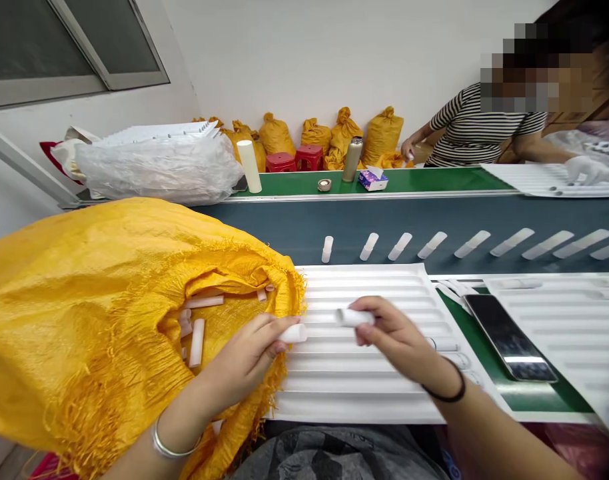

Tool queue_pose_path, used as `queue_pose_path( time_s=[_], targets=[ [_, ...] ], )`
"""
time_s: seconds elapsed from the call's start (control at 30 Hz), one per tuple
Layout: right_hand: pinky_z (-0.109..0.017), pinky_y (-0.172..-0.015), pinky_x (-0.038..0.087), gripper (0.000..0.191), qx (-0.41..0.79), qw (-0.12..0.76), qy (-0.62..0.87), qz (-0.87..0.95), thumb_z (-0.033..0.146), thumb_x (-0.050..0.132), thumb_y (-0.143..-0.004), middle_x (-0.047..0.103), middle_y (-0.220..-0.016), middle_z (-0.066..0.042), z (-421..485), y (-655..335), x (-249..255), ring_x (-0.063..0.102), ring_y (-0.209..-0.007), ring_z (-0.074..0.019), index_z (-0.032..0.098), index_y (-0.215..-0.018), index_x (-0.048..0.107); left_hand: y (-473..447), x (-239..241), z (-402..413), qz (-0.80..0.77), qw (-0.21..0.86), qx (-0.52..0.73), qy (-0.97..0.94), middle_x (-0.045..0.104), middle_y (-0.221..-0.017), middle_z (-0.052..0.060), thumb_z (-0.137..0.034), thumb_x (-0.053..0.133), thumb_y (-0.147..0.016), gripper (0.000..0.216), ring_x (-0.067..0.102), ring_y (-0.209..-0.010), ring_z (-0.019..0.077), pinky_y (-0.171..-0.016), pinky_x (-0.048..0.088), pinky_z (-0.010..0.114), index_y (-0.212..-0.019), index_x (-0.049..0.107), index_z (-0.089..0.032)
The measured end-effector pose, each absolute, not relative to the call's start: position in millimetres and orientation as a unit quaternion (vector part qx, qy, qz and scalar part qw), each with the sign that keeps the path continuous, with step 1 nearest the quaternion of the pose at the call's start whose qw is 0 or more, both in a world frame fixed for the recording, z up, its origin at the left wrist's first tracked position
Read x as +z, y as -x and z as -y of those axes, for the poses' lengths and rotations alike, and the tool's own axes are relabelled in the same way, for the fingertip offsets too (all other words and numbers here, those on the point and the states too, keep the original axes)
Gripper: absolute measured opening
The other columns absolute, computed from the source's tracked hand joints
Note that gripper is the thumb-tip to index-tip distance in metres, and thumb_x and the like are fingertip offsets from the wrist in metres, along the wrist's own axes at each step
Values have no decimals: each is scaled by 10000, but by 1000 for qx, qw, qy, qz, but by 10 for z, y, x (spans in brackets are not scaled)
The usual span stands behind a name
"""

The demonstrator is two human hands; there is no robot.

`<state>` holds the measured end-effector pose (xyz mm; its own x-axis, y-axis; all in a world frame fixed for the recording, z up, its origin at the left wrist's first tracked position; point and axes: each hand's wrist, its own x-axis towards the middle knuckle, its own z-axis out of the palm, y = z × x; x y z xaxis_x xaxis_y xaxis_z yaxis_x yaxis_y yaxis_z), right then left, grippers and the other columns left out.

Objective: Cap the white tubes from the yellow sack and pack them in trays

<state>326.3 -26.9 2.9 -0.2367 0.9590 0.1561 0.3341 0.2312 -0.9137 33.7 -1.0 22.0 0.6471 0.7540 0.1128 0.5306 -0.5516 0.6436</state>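
My left hand [249, 357] pinches a short white plastic tube [293, 333] at the mouth of a big yellow woven sack [84, 313] that holds several more tubes [197, 341]. My right hand [392, 337], a black band on its wrist, grips another white tube [352, 317]. Both hands hover over a white ribbed tray [364, 387] in front of me. The two tubes point at each other a short gap apart.
A dark conveyor belt [294, 230] carries a row of white tubes [402, 245]. A phone [509, 337] lies to the right beside a second ribbed tray [574, 327]. A person in a striped shirt [474, 130] works across the belt. Yellow sacks [382, 133] line the wall.
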Motion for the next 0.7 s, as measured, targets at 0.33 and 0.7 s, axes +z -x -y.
queue_pose_path(
  time_s=[0.33, 0.7],
  targets=[
    [-351, -950, 466, 365, 285, 406, 317, 809, 104, 482, -904, 554, -1174, -100, 127, -2783, 203, 526, -1121, -188, 234, -1241, 538, -327, 342, -12, -376, 246, 219, -866, 658, -981, 66, -335, 514, -906, 390, 609, -852, 166, -741, 494, 260, -1277, 533, -214],
    [-313, -750, 515, 242, 272, 435, 426, 745, 244, 526, -909, 640, -1022, -68, 12, -2740, 120, 605, -892, -180, 244, -1146, 575, -171, 339, -52, -440, 264, 272, -814, 697, -1035, 54, -287, 505, -906, 262, 650, -903, 173, -777, 510, 268, -1129, 610, -199]
  ],
)
